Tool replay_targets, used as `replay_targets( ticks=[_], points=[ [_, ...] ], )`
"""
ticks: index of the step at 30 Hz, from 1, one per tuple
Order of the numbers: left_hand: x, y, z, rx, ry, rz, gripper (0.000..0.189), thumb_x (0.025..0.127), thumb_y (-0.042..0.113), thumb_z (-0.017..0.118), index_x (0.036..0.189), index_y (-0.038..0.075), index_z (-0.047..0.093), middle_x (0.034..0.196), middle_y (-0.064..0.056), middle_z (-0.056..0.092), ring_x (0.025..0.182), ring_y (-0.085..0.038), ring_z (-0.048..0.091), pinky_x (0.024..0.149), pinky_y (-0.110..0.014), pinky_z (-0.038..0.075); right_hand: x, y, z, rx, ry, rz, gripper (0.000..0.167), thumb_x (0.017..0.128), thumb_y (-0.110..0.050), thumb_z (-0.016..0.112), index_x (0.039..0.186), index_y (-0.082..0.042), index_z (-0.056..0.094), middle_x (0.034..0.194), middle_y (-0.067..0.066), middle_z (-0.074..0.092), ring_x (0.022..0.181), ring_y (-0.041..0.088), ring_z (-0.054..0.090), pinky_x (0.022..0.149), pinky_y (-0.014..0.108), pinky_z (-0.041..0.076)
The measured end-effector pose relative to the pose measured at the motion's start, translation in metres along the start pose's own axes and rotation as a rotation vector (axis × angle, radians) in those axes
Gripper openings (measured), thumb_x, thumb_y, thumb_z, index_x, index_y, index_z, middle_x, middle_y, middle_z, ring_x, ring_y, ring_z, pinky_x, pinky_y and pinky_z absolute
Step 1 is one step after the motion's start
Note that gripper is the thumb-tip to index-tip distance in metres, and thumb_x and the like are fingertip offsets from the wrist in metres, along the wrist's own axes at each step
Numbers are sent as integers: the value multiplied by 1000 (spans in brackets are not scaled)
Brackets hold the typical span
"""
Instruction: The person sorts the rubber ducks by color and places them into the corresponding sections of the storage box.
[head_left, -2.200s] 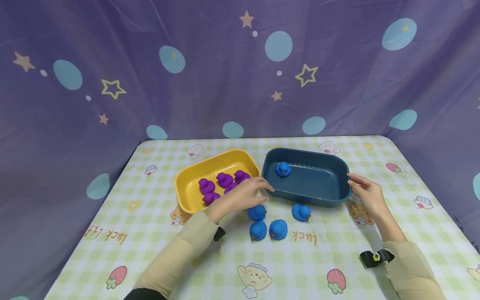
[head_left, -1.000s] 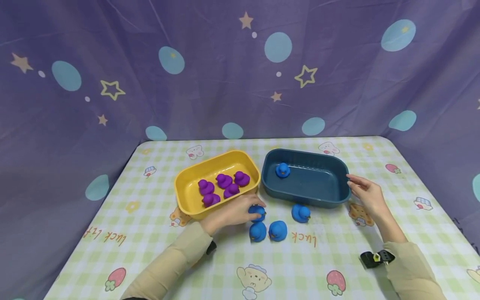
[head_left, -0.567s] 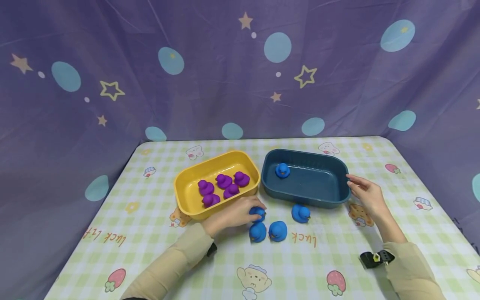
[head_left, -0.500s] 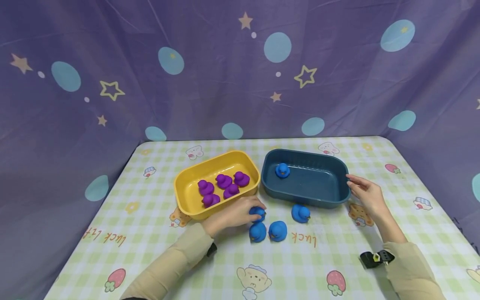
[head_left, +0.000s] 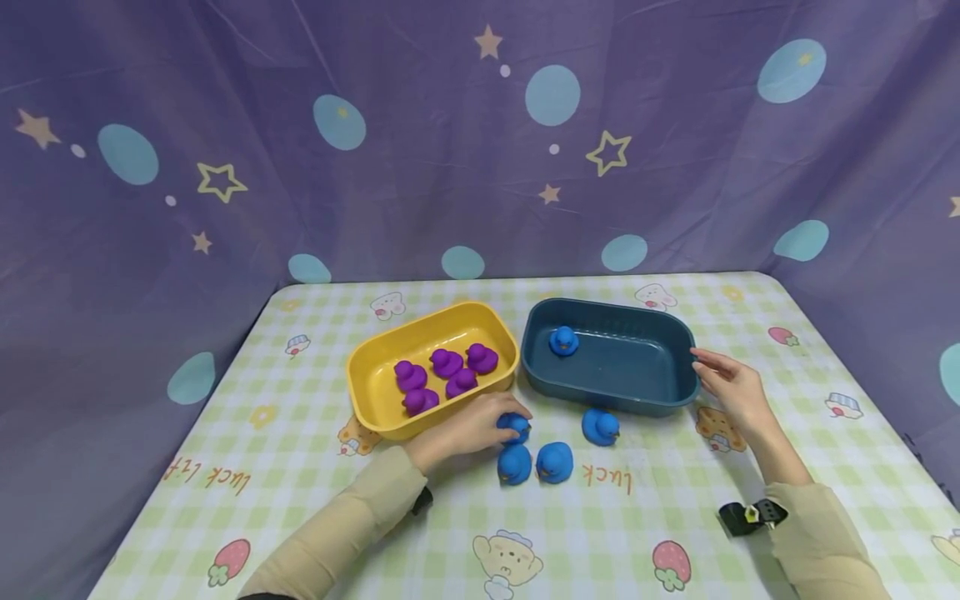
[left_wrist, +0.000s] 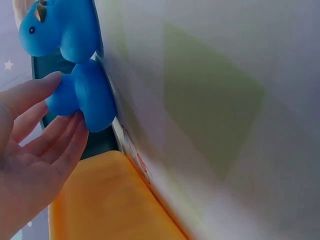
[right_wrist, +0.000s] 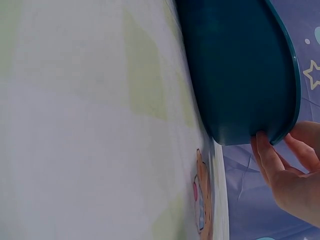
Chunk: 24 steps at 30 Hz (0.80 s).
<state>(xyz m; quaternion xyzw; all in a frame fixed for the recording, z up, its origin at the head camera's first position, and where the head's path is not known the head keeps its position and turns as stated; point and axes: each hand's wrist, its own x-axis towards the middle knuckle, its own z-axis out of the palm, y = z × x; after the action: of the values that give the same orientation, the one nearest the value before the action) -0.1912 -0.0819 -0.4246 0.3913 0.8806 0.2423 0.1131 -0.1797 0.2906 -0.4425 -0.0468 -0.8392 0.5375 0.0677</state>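
My left hand [head_left: 472,427] grips a blue rubber duck [left_wrist: 95,97] on the tablecloth, thumb and fingers around its head. Close by, another blue duck [head_left: 514,465] and a third blue duck [head_left: 555,462] stand at the front, and one more blue duck [head_left: 601,427] sits to the right. My right hand [head_left: 738,396] holds the right end of a dark blue plastic bin [head_left: 611,398], its fingertips at the rim, as the right wrist view shows. Inside that bin, at its left end, sits a single blue duck [head_left: 564,341].
A yellow bin [head_left: 375,350] with several purple ducks [head_left: 447,363] stands left of the dark blue one, behind my left forearm. The checked tablecloth [head_left: 600,542] covers the table. A purple curtain [head_left: 420,217] hangs behind it.
My left hand has come down from beside the dark blue bin's front left corner to a blue duck and taken hold of it. The right hand has stayed at the bin's rim.
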Motion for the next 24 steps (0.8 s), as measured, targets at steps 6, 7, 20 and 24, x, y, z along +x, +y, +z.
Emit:
replay_targets(
  ticks=[6, 7, 20, 24],
  points=[
    [-2, 2, -5, 8, 5, 17, 26, 83, 15, 61, 108, 7, 63, 103, -1, 60, 95, -10, 54, 86, -21, 43, 1, 0, 1, 10, -4, -5, 54, 89, -35, 49, 126, 4, 45, 110, -9, 51, 88, -16, 46, 71, 6, 44],
    [-2, 3, -7, 4, 7, 18, 26, 84, 15, 61, 109, 7, 63, 104, -1, 60, 95, -11, 54, 87, -21, 43, 1, 0, 1, 11, -3, -7, 54, 89, -35, 49, 126, 4, 45, 110, -10, 51, 88, -16, 46, 71, 6, 44],
    [2, 11, -21, -46, 66, 90, 27, 84, 13, 60, 110, 3, 61, 105, -3, 60, 95, -13, 53, 86, -23, 43, 0, -1, 0, 26, -9, 1, 54, 89, -35, 49, 126, 4, 44, 105, -16, 50, 87, -16, 46, 71, 6, 44],
    [3, 14, -25, -35, 70, 71, 28, 84, 14, 60, 111, 5, 61, 104, -2, 59, 95, -13, 52, 86, -25, 43, -1, -1, 0, 21, -11, 4, 54, 89, -35, 49, 126, 4, 44, 106, -14, 50, 87, -16, 46, 71, 6, 44]
  ],
)
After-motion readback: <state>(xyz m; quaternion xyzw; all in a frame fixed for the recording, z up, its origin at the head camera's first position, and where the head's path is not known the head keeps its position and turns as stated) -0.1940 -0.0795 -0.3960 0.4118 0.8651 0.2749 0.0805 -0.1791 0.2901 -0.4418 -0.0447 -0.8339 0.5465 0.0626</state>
